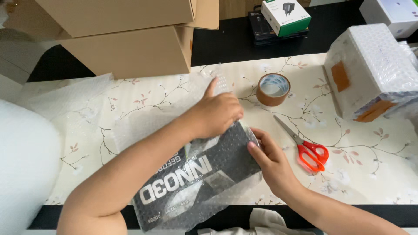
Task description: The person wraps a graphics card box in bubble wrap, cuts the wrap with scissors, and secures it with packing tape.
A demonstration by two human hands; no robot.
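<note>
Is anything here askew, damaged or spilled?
Nothing stands out. The left hand and right hand press bubble wrap onto a black box; scissors and tape roll lie flat.
</note>
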